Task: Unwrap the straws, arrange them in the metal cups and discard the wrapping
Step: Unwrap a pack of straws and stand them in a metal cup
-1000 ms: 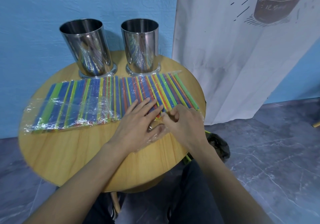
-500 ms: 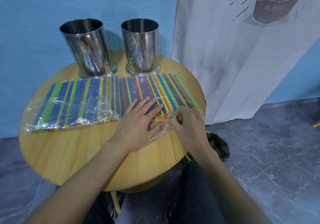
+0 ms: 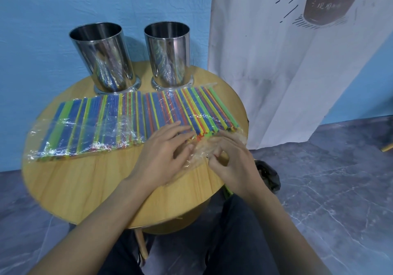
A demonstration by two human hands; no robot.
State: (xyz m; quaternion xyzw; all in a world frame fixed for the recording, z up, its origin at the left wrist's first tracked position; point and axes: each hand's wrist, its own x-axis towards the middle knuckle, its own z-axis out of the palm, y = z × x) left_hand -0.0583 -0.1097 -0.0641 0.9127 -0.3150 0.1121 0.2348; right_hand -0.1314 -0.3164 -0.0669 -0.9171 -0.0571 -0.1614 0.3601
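Two flat packs of coloured straws in clear wrapping lie side by side on the round wooden table (image 3: 85, 181): the left pack (image 3: 89, 123) and the right pack (image 3: 187, 108). Two shiny metal cups stand behind them, the left cup (image 3: 102, 57) and the right cup (image 3: 168, 55), both looking empty. My left hand (image 3: 163, 155) rests flat, fingers straight, on the near end of the right pack. My right hand (image 3: 231, 159) pinches the loose clear wrapping (image 3: 197, 153) at that pack's near right corner and pulls it toward me.
A blue wall runs behind the table. A white banner (image 3: 287, 51) with a printed cup hangs at the right. A black bag (image 3: 268, 174) sits on the grey floor beside the table's right edge. My knees are below the table's front edge.
My right hand has drawn back toward me with the wrapping pinched, stretching the film off the straw ends. My left hand has stayed pressed on the pack.
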